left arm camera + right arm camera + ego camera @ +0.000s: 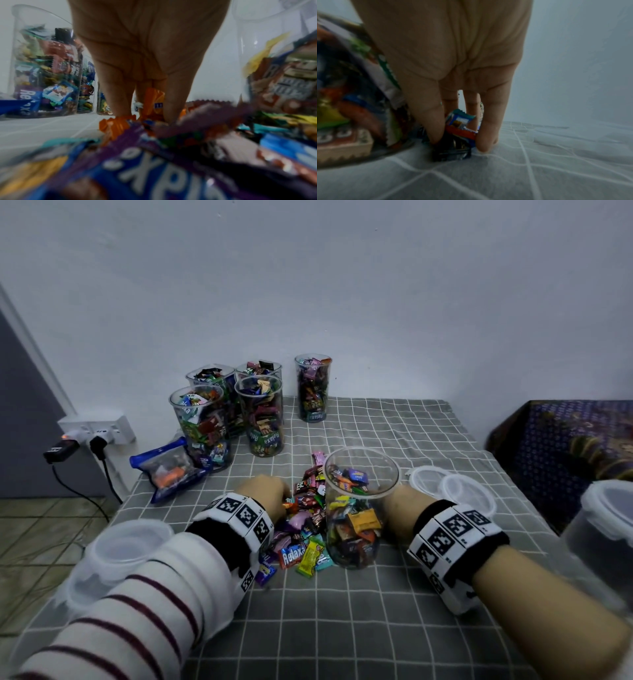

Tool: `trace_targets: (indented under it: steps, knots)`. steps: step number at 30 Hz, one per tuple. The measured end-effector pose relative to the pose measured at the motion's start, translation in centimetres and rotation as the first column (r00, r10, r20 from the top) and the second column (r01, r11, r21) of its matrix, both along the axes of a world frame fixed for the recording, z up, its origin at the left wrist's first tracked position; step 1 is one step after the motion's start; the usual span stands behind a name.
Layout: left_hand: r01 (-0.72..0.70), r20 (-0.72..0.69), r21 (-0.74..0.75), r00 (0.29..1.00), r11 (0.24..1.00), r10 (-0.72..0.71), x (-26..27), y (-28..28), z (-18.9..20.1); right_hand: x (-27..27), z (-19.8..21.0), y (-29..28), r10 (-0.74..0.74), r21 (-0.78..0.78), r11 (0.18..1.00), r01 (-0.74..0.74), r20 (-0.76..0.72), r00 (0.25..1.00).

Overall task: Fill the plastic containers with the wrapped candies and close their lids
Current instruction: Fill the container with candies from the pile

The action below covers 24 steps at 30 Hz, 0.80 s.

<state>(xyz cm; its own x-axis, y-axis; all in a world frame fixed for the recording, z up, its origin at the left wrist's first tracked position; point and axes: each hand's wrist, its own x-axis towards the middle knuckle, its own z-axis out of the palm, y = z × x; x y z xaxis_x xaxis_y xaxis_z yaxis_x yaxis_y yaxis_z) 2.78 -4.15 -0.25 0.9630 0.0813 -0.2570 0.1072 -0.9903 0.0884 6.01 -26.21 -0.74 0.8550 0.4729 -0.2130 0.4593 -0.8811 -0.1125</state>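
Note:
A clear plastic container (359, 508), open-topped and more than half full of wrapped candies, stands on the checked cloth. A loose candy pile (305, 529) lies to its left. My left hand (270, 494) is down in that pile, and its fingers (120, 102) curl round an orange candy (152, 102). My right hand (400, 508) is low on the cloth just right of the container (342, 101). It pinches a few candies (460, 125) between thumb and fingers (486, 139). In the head view the container hides the right fingertips.
Several filled, lidless containers (260, 419) stand at the back left, with a blue candy bag (168, 470) beside them. Clear lids (452, 487) lie to the right. A lidded tub (120, 553) sits by my left forearm, another tub (603, 529) at the right edge. A wall socket (96, 433) is at the left.

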Motion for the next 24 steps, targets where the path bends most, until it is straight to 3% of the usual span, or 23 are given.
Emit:
trace_targets:
  steps: [9, 16, 24]
  knots:
    - [-0.06, 0.018, -0.049, 0.998, 0.997, 0.061, -0.1, 0.4, 0.2, 0.2, -0.6, 0.2, -0.043, 0.07, 0.997, 0.044, -0.023, 0.999]
    - [-0.086, 0.068, -0.105, 0.993, 0.991, 0.093, -0.3, 0.7, 0.4, 0.2, -0.2, 0.0, -0.004, -0.052, 0.999, 0.006, 0.039, 0.999]
    - [-0.097, 0.241, -0.251, 0.957, 0.963, 0.159, -1.2, 0.9, 1.2, 0.1, 1.2, -1.7, -0.132, 0.094, 0.987, 0.128, 0.036, 0.991]
